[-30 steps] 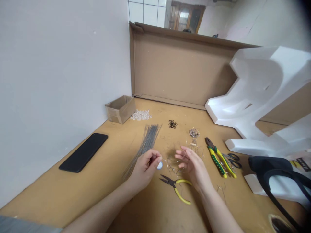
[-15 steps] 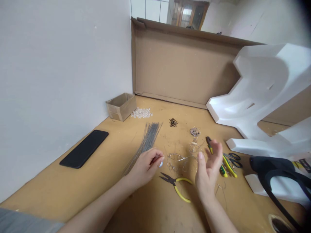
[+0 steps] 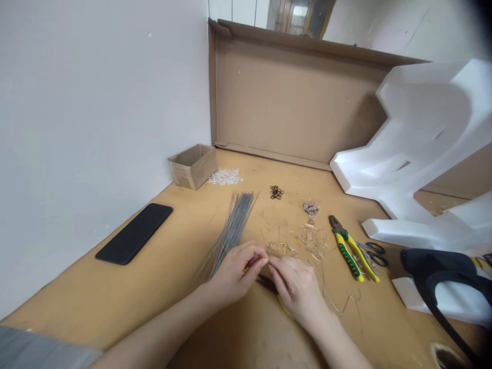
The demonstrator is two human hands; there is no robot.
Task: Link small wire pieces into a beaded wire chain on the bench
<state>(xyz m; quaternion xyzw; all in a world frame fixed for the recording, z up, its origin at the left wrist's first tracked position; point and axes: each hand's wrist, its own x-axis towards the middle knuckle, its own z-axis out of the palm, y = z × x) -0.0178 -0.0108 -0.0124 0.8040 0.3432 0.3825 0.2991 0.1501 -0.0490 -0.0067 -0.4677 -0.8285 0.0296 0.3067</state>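
My left hand (image 3: 243,267) is closed in a pinch, its fingertips meeting those of my right hand (image 3: 296,287). My right hand is pinched too. What lies between the fingertips is too small to make out. Just beyond them is a bent silver wire piece (image 3: 282,249); I cannot tell whether it touches the fingers. A bundle of straight grey wires (image 3: 236,220) lies beside and partly under my left hand. Beneath my right hand are pliers with dark jaws (image 3: 266,282) and yellow handles, mostly hidden.
Farther back are black rings (image 3: 276,192), a silver wire coil (image 3: 311,207), clear small pieces (image 3: 226,176) and a cardboard box (image 3: 193,166). Green-yellow pliers (image 3: 348,251) and scissors (image 3: 374,252) lie right, near white foam (image 3: 423,118). A black phone (image 3: 134,233) lies left.
My right hand has moved left and down from an open pose, closing its fingertips against my left hand's. It now covers most of the yellow-handled pliers. The view has shifted slightly.
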